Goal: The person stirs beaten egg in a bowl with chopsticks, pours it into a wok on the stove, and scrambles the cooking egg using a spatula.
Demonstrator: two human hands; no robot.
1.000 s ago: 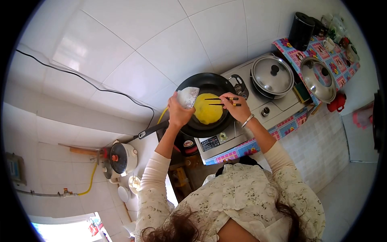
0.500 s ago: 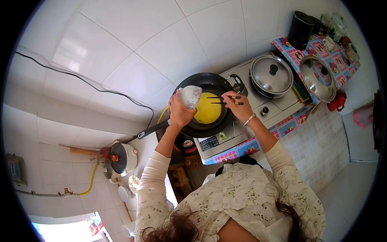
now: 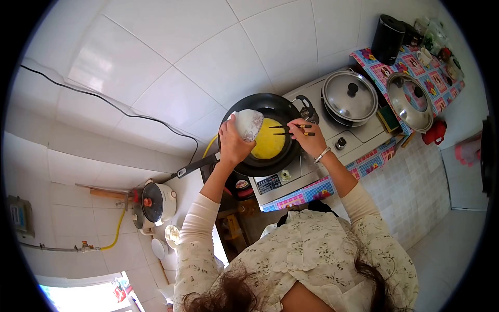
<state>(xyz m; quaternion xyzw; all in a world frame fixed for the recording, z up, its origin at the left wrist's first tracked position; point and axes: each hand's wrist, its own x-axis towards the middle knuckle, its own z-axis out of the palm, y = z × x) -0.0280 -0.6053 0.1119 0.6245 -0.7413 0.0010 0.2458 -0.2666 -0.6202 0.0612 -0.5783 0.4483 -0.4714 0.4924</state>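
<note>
The left hand point(image 3: 234, 144) curls around one tilted white bowl point(image 3: 246, 125) above one black pan point(image 3: 260, 169); the right hand point(image 3: 309, 141) pinches two chopsticks point(image 3: 280, 127) over one yellow round point(image 3: 267, 147) lying inside.

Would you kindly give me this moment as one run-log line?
Left hand: holds tilted white bowl over pan | Right hand: holds chopsticks above yellow food | Stove: pan, lidded pot

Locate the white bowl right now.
Head view, above centre: the white bowl is tilted in the left hand over the black pan, at the upper left of the yellow food.
</note>
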